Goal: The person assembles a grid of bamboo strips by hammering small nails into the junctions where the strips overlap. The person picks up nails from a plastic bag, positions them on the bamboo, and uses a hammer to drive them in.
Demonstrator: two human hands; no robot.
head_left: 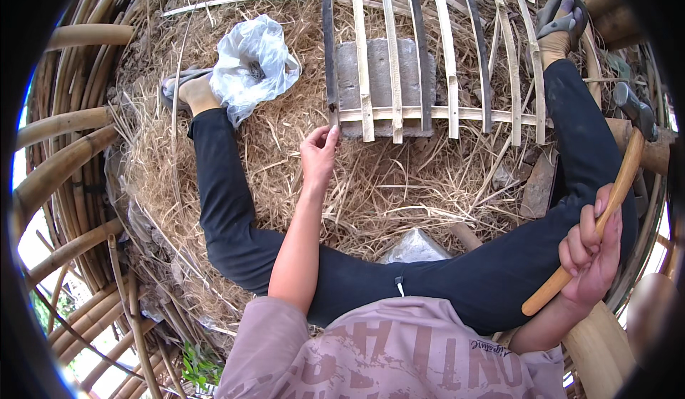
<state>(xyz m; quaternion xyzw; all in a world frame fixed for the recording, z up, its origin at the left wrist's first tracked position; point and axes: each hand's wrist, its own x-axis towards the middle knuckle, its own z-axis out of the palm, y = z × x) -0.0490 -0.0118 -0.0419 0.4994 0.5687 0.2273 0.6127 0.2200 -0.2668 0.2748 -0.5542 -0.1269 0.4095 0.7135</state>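
My right hand (591, 245) is wrapped round the wooden handle of a hammer (619, 178), raised at the right above my leg with its metal head up and away from me. In front of me lies a grid of bamboo slats (447, 63), pale and dark, running away from me over one pale cross strip (464, 113). My left hand (318, 155) pinches the near end of the leftmost dark slat (329, 49), where it meets the cross strip. Whether a nail is between those fingertips is too small to see. Under the grid sits a grey concrete block (385, 78).
Dry straw and shavings (285, 163) cover the ground. A white plastic bag (255, 63) with small dark pieces, perhaps nails, lies beside my left foot. Bamboo pole stacks (78, 113) stand at the left, more at the right. My outstretched legs (228, 185) flank the work.
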